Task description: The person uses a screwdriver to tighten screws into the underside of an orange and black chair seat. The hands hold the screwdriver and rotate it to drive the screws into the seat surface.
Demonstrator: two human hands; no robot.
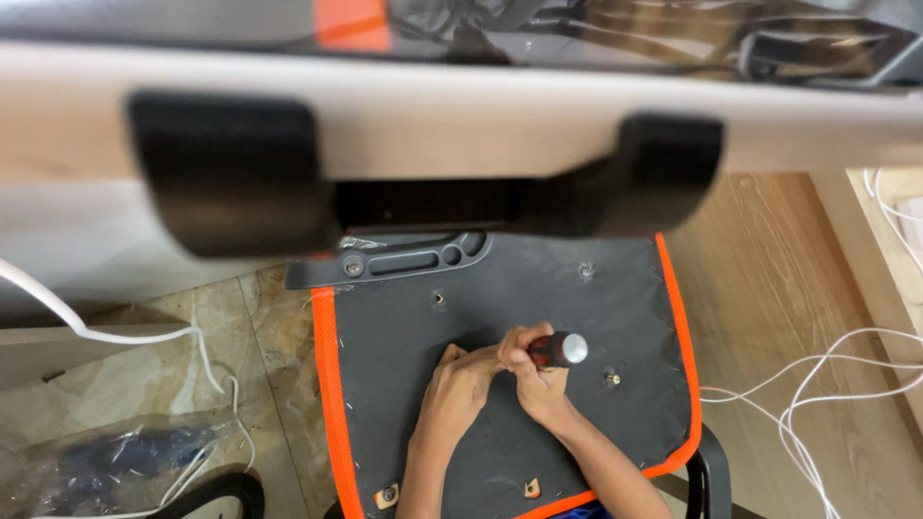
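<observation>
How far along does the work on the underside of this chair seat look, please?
Done: a black armrest bracket sits screwed at the seat base's upper left. In hand: the right hand grips a screwdriver at the centre, with the left hand beside it. Left: several holes, like one, look empty.

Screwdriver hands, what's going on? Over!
Right hand gripping screwdriver. Left hand steadying beside it on upturned seat base. Black bracket bolted above. Nothing blocking.

Seat underside (500, 288) dark grey, orange trim; screwdriver handle (553, 350) red-black, silver cap; cables (827, 384) white
</observation>
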